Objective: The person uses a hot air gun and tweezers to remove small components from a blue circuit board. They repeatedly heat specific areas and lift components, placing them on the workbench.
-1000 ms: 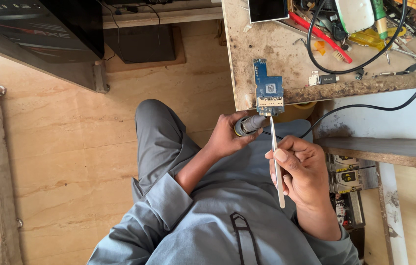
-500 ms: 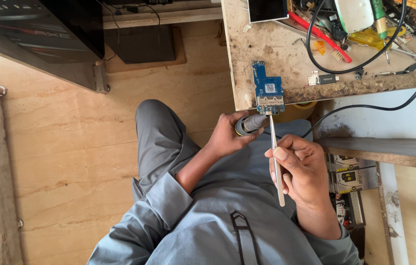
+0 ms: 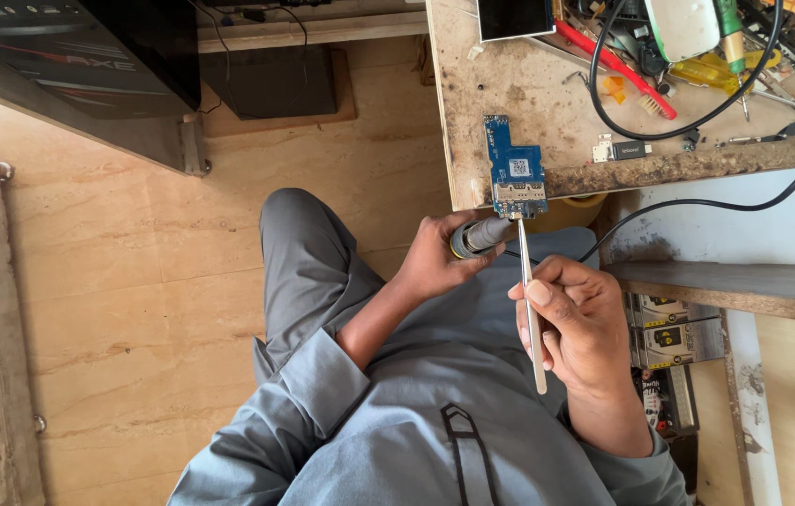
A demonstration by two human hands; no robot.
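A small blue circuit board [image 3: 515, 169] lies at the near edge of a worn wooden workbench [image 3: 510, 84]. My left hand [image 3: 435, 258] grips a grey tool with a metal nozzle [image 3: 482, 234], its tip pointing at the board's near edge. My right hand [image 3: 576, 323] holds thin metal tweezers [image 3: 529, 300], their points touching the board's lower edge beside the nozzle. Both hands sit just off the bench edge, above my lap in grey clothing.
On the bench lie a black cable [image 3: 688, 122], a red-handled brush [image 3: 618, 66], a dark screen [image 3: 515, 17], a small adapter [image 3: 622, 150] and cluttered tools at the far right. A wooden shelf [image 3: 726, 286] juts out on the right. Black electronics [image 3: 135, 47] stand at the upper left.
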